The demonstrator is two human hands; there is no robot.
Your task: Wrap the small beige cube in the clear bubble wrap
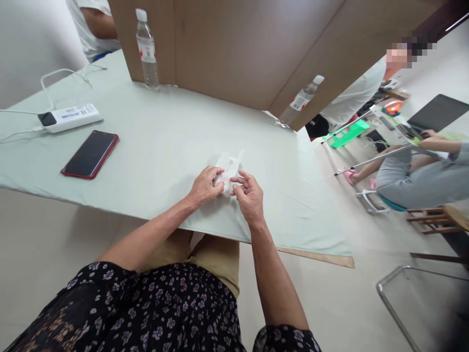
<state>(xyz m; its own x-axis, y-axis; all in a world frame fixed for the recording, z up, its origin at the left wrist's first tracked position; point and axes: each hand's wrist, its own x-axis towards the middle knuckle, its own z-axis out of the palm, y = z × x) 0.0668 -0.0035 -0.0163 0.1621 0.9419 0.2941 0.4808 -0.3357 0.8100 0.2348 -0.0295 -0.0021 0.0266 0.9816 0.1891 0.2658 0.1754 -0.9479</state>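
Note:
A small, crinkled packet of translucent white plastic (227, 168) lies on the cloth-covered table, near its front edge. My left hand (205, 187) has its thumb and fingers closed on the packet's left side. At the right edge is my right hand (249, 194), its fingers bent and apart, with thumb and fingertips close to or touching the plastic. What the packet contains cannot be made out.
Left on the table (164, 142) are a phone with a red edge (90, 154) and a white power bank (71, 118) with cables. Two water bottles (147, 54) (301, 101) stand by a brown cardboard panel (227, 49). Other people sit beyond it and at right, one by a laptop (437, 117).

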